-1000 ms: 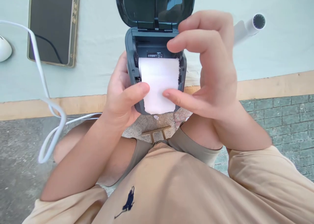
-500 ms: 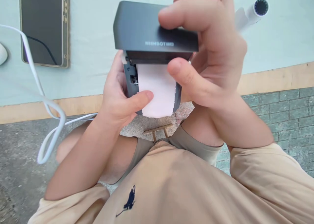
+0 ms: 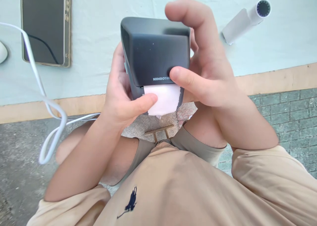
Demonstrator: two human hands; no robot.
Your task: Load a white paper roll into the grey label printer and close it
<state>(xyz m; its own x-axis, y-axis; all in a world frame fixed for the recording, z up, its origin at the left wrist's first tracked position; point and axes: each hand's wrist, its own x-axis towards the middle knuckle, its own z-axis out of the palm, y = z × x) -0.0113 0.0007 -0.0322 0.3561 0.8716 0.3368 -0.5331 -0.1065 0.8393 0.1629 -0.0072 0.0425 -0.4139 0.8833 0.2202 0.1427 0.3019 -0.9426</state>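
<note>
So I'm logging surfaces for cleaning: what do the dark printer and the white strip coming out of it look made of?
The printer looks like moulded plastic, matte dark grey: rounded corners, soft even sheen, printed logo. The white strip looks like thin paper, possibly label stock: flat, dull white, with a ragged torn edge.

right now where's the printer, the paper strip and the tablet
printer (image 3: 156,51), head view, middle of its closed lid
paper strip (image 3: 167,98), head view, its bare white middle
tablet (image 3: 43,24), head view, its dark screen

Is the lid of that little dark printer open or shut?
Shut, or nearly so: the lid lies down over the printer body, with white paper sticking out under its front edge. Whether it has latched cannot be told.
</note>
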